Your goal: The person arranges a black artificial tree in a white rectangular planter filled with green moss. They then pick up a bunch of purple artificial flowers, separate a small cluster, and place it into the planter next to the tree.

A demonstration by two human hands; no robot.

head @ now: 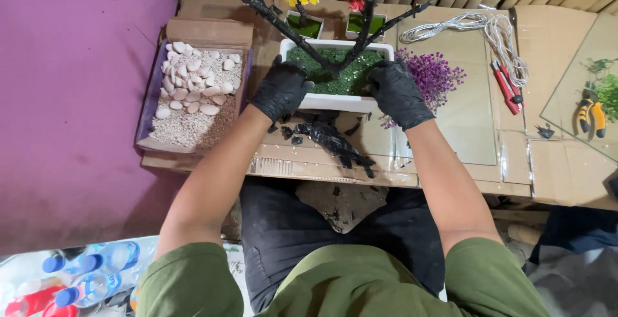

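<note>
Green-sleeved arms and dark trousers fill the lower frame; the person's face is out of view. Cardboard-covered surface runs beyond, its right end cut off. On it, two glass panes lie flat; the right one is only partly in view. One open box of pebbles and gravel sits at the left.

One white rectangular planter stands at centre, long axis running left to right, filled with green moss. One black branched trunk rises from it, forking away from the camera; its top is cut off. Two smaller white pots behind carry yellow and red blossoms, partly hidden by the branches.

Both black-gloved hands clamp the planter: left hand on its left end, right hand on its right end, fingertips hidden against the rim.

One purple flower sprig, one cord coil, red cutters, yellow pliers. Black scraps are too jumbled to count.
</note>
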